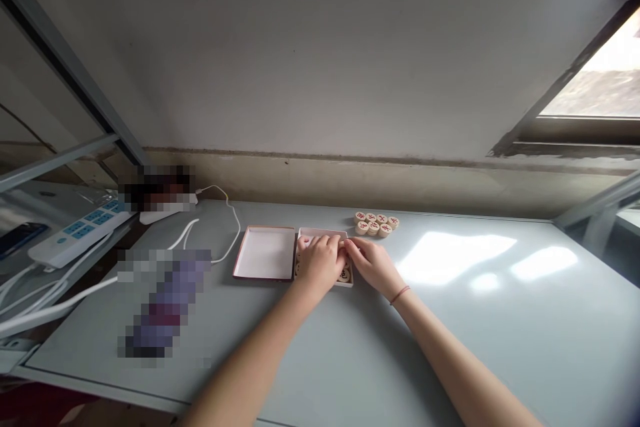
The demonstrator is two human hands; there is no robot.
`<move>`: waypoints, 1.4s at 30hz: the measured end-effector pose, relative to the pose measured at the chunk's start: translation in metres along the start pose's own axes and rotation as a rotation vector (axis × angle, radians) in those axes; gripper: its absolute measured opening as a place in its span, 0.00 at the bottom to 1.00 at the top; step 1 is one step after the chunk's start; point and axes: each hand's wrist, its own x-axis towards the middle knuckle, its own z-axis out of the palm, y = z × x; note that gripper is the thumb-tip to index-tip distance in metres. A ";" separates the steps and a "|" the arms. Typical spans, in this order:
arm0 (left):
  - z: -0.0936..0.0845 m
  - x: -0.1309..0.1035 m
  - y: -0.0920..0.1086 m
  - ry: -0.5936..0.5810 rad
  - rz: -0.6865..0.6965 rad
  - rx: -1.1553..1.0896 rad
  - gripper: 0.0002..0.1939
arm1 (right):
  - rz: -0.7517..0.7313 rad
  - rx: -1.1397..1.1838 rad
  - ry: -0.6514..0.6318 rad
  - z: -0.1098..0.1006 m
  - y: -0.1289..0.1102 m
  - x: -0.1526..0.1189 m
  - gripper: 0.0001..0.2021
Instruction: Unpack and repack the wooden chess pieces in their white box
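Observation:
A shallow open box point(349, 282) with round wooden xiangqi pieces point(344, 275) inside lies on the desk, mostly covered by my hands. My left hand point(323, 261) rests over the box with its fingers curled down toward the far right corner. My right hand point(373, 263), a thin cord round its wrist, reaches in at the box's right side, thumb and fingers pinched close to the left fingertips. Whatever lies between the fingers of either hand is hidden. Directly left of the box is its pinkish-white lid point(266, 253), inside facing up. Stacked xiangqi pieces with red characters point(373, 225) stand behind my right hand.
A white power strip point(85, 230) with blue sockets and white cables occupies the left side. A blurred purple object point(173, 300) lies on the grey desk point(320, 360). The wall point(320, 67) closes off the back, and metal frame posts point(65, 53) rise at left.

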 end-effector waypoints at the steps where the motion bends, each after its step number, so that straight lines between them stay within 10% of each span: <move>1: 0.001 0.000 0.000 0.005 -0.009 0.017 0.12 | -0.002 0.002 -0.002 0.000 0.000 0.000 0.19; 11: 0.003 -0.002 0.000 0.004 -0.037 0.087 0.17 | -0.026 0.020 0.117 0.002 0.006 0.001 0.21; 22: 0.003 -0.001 0.002 0.016 -0.047 -0.022 0.10 | 0.251 0.571 0.492 -0.031 0.030 0.012 0.20; 30: 0.002 -0.001 -0.001 0.081 -0.008 -0.062 0.07 | 0.375 1.043 0.476 -0.056 0.048 0.015 0.15; 42: -0.011 -0.002 -0.019 0.160 0.056 -0.280 0.16 | 0.538 0.855 0.593 -0.060 0.069 0.015 0.19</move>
